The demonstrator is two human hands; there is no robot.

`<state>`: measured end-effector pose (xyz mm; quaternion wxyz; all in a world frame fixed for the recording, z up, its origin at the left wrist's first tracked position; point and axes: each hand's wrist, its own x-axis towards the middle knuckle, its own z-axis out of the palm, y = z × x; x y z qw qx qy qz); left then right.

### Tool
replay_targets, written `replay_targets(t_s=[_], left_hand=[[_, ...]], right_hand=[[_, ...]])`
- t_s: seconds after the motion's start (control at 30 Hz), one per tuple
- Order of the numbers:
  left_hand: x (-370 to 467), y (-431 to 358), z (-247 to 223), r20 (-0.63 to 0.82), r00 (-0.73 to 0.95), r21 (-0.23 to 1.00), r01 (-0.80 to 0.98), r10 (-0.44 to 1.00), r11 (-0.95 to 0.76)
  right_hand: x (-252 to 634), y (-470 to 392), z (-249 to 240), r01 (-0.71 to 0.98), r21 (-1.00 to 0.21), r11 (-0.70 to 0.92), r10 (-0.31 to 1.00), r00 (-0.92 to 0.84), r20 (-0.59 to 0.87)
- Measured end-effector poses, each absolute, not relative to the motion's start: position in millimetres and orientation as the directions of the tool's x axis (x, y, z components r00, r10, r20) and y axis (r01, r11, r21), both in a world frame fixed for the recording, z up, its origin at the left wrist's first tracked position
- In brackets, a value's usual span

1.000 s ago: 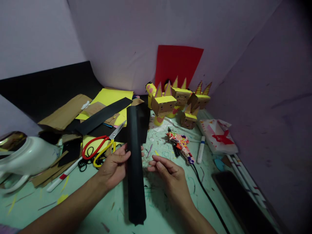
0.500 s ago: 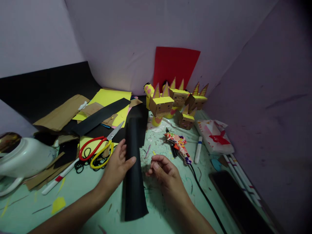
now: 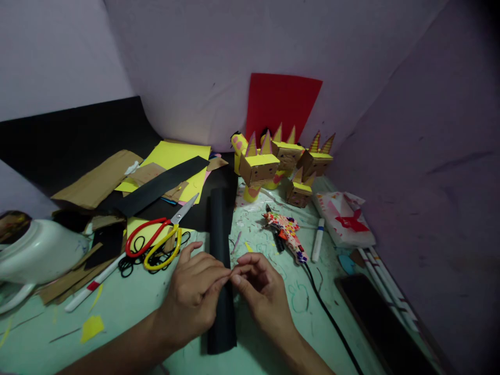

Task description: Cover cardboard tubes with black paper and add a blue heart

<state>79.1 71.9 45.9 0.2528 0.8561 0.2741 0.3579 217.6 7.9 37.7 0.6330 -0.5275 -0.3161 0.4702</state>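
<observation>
The left hand and right hand meet at the fingertips, thumbs pinched against forefingers; whether anything is between them cannot be told. Rolled black paper lies beneath, pointing towards twelve o'clock, scissors at ten, glue gun at two.

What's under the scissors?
Under the scissors: yellow paper and tangled black cord, plus a black sheet beneath the blades. Whatever the scissors directly cover is hidden.
</observation>
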Motion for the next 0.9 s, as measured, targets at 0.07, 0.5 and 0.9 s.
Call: replay_targets(t_s=[0.07,0.5,0.9], left_hand=[[77,72,49,0.471,0.621,0.585,0.312,0.627,-0.749],[75,67,51,0.570,0.643,0.332,0.390,0.512,-0.859],[82,81,46,0.540,0.357,0.615,0.450,0.762,-0.647]], right_hand=[[217,6,36,-0.100,-0.994,0.045,0.922,0.387,0.002],[212,-2,33,0.186,-0.963,0.195,0.894,0.370,0.253],[209,-7,32,0.139,-0.946,0.292,0.899,0.298,0.321]])
